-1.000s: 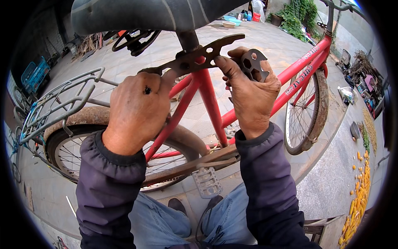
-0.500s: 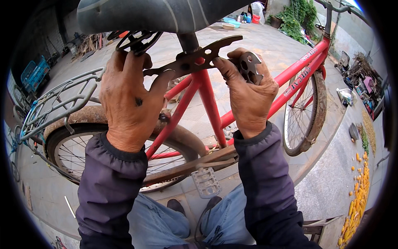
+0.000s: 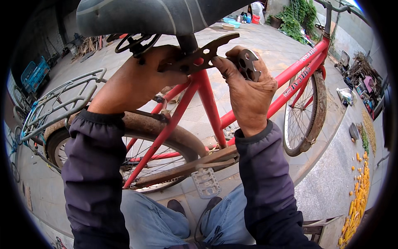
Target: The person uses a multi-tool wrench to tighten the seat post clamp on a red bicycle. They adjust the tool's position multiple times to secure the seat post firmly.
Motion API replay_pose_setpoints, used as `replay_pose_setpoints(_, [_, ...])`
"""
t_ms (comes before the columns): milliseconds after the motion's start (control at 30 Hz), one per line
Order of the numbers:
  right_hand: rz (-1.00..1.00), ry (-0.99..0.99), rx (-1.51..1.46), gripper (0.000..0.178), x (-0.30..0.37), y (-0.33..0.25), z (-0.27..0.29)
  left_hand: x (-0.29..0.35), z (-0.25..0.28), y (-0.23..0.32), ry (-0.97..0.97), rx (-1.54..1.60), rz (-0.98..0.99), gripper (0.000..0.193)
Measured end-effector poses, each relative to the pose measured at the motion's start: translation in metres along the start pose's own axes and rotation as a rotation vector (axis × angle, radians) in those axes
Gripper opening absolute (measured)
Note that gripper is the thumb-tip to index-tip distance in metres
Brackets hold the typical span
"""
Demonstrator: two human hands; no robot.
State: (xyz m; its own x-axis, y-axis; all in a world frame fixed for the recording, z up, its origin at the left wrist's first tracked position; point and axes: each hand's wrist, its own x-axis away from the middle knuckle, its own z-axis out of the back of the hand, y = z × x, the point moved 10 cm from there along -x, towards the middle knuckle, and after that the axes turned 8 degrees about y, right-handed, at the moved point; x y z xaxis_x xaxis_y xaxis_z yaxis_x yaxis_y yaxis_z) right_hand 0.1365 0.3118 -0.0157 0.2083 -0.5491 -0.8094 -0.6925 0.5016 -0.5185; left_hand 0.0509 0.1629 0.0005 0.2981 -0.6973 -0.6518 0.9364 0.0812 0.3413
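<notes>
My left hand (image 3: 132, 79) is closed round one end of a long flat multi-hole spanner (image 3: 215, 46), just under the black bicycle saddle (image 3: 141, 16). The spanner lies across the seat post (image 3: 188, 42) at the top of the red bicycle frame (image 3: 207, 95), and its hooked end points up to the right. In my right hand (image 3: 251, 97) a second flat dark spanner (image 3: 251, 62) with holes is gripped between thumb and fingers. The right thumb tip is close beside the long spanner; whether they touch I cannot tell.
A grey rear rack (image 3: 62, 103) and rusty mudguard (image 3: 153, 128) are at the left. The pedal (image 3: 206, 182) hangs above my feet. Corn cobs (image 3: 356, 203) lie at the right, a metal bowl (image 3: 353, 131) beyond them. A blue cart (image 3: 35, 76) stands far left.
My left hand has turned and its wrist has swung left and up, its fingers now wrapped round the spanner's end. The right hand has barely moved.
</notes>
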Motion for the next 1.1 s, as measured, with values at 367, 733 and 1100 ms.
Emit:
replay_pose_setpoints(367, [-0.249,-0.034,-0.141,0.017,0.000,0.010,-0.007,0.002,-0.002,0.037,0.039,-0.422,-0.414,0.021])
replay_pose_setpoints(733, [-0.334,-0.010,-0.208,0.026,0.001,0.016,-0.007,-0.001,-0.003,0.026,-0.037,-0.303,-0.134,0.018])
replay_pose_setpoints(1100, [-0.421,0.114,-0.266,0.035,-0.007,0.031,0.020,-0.006,-0.005,-0.003,-0.014,0.006,0.272,0.019])
